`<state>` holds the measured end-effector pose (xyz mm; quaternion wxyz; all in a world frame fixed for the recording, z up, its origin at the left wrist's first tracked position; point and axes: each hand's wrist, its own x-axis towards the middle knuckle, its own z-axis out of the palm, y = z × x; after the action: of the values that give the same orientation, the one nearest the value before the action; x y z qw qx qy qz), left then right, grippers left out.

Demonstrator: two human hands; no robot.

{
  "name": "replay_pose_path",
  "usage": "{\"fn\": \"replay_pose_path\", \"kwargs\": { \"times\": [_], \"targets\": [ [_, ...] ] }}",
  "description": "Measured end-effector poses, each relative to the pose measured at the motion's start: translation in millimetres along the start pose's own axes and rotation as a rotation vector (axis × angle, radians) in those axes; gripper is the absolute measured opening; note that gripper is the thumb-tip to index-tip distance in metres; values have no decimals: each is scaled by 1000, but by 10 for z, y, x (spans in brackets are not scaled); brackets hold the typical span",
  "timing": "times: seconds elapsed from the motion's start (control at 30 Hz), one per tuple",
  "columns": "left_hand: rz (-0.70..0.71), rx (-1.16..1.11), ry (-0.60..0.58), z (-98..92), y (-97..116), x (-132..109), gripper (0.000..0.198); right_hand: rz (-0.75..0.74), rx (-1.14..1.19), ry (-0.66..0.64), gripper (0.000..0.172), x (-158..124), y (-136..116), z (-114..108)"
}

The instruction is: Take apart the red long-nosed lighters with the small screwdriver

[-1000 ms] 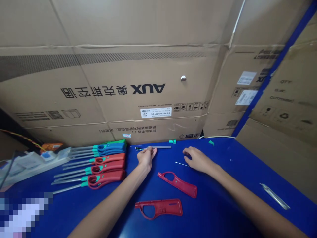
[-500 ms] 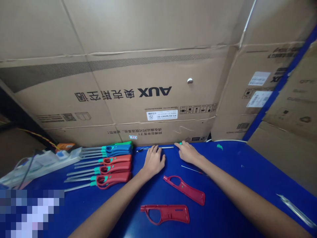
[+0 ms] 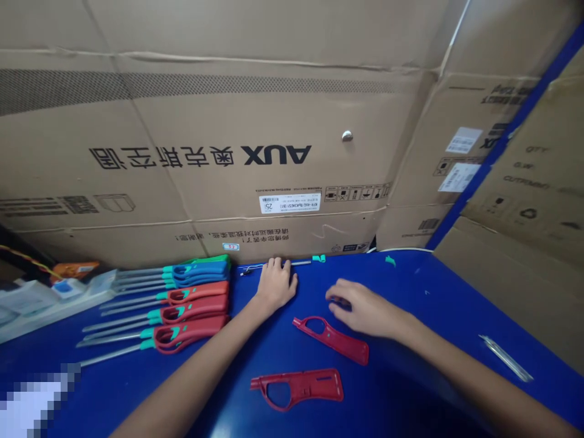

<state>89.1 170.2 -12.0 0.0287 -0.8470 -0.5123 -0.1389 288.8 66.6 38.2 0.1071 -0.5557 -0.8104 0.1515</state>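
Note:
At the back of the blue table, my left hand [image 3: 276, 286] lies with its fingers over a thin metal tube [image 3: 301, 263]. Its thumb is held apart. Dark and white wires [image 3: 246, 271] show left of these fingers, and a small green plastic piece [image 3: 319, 259] sits by the tube's right end. My right hand [image 3: 365, 309] hovers low over the table, fingers curved, with a gap between thumb and index finger. The thin red-ended rod seen earlier is hidden around there. Nearer me lie two red lighter shell halves, one [image 3: 344, 345] beside my right hand, another [image 3: 314, 386] in front.
Several assembled lighters [image 3: 196, 331] with red, orange, blue and green handles lie at left, beside a white power strip [image 3: 98, 292]. Clear tubing [image 3: 506, 359] lies at right, with a green scrap [image 3: 390, 260] farther back. Cardboard walls [image 3: 205, 194] enclose the table.
My right hand has left the green piece at the tube's end and come back toward me, over the thin rod's spot. My left hand stays at the tube. The view has shifted slightly.

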Motion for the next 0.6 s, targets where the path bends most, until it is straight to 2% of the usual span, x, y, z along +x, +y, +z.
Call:
{"fn": "replay_pose_path", "kwargs": {
  "times": [0.07, 0.13, 0.23, 0.33, 0.4, 0.47, 0.5, 0.6],
  "targets": [
    [18, -4, -19, 4, -14, 12, 35, -31, 63, -103, 20, -149, -106, 35],
    [39, -20, -31, -25, -21, 0, 33, -25, 58, -197, 27, -252, -172, 92],
    [102, -75, -51, -175, -31, -159, 30, -8, 29, -238, 34, -326, -193, 173],
    [222, -193, -118, -424, -74, -534, 28, -27, 29, -181, 27, -373, -197, 194],
    [308, -396, -209, -583, -121, -843, 37, -31, 89, -137, 30, -413, -232, 184],
    [330, -448, -272, -695, -165, -1122, 47, -21, 197, -116, 37, -454, -299, 180],
    [325, -451, -270, -728, -184, -1234, 46, -16, 246, -120, 39, -471, -341, 186],
    [319, -463, -222, -762, -238, -1443, 27, -13, 300, -177, 41, -492, -473, 238]
  ]
}}
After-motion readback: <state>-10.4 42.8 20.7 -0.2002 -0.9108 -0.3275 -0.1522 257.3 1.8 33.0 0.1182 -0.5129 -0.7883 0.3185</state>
